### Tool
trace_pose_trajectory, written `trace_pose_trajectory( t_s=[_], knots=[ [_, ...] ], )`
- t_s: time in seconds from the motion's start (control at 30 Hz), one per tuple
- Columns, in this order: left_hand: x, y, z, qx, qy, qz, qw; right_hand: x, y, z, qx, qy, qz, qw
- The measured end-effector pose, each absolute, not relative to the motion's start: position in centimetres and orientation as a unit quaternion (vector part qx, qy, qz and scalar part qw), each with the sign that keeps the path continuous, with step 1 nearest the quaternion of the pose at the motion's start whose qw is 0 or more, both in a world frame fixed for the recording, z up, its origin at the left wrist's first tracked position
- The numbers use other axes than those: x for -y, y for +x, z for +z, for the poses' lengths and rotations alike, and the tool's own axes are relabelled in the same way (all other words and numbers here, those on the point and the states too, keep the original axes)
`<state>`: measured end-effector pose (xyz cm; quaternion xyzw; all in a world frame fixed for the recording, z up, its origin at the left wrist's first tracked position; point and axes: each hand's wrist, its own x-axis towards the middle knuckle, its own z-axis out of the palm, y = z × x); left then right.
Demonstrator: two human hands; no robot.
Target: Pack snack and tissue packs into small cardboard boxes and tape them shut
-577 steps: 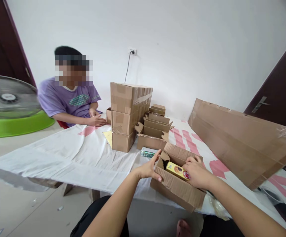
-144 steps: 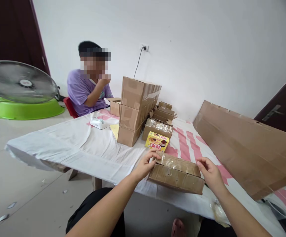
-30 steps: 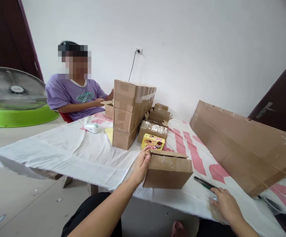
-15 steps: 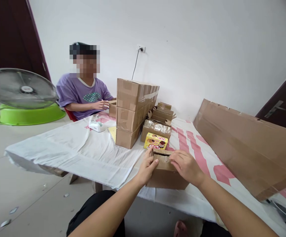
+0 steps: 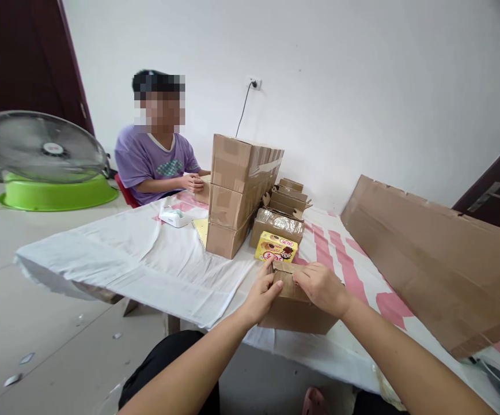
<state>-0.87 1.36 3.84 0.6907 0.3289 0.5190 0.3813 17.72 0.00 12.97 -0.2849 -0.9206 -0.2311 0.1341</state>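
A brown cardboard box stands at the near edge of the table in front of me. My left hand grips its left side, with the thumb on the top and the fingers round the far corner. My right hand is closed, its curled fingertips at the seam where the far flap meets the top. What lies under those fingertips is hidden. Just beyond the box is a small yellow printed carton, close to my left fingertips.
Stacked taped boxes rise left of centre, with more boxes in a row behind the carton. A large cardboard sheet leans along the right. A white tape dispenser lies left. Across the table, a person handles another box.
My right fingers have shifted slightly left along the seam, and the dark gap there looks narrower. My left hand keeps its hold. The whole view has swung a little.
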Motion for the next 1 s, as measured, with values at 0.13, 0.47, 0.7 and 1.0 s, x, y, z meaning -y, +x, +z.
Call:
trace_pose_trajectory(
  t_s=[0.13,0.47,0.7,1.0],
  knots=[
    [-1.2,-0.9,3.9,-0.332,0.701,0.508,0.374,-0.1,17.8,12.9,0.926,-0.256,-0.249,0.126],
    [-1.3,-1.1,3.9,-0.330,0.707,0.505,0.369,-0.5,17.8,12.6,0.918,-0.256,-0.256,0.159],
    [-1.6,-1.0,3.6,-0.328,0.698,0.518,0.371,0.0,17.9,12.6,0.918,-0.277,-0.227,0.170],
    [-1.5,-1.0,3.7,-0.331,0.705,0.510,0.365,-0.2,16.8,12.7,0.923,-0.228,-0.281,0.132]
  ],
)
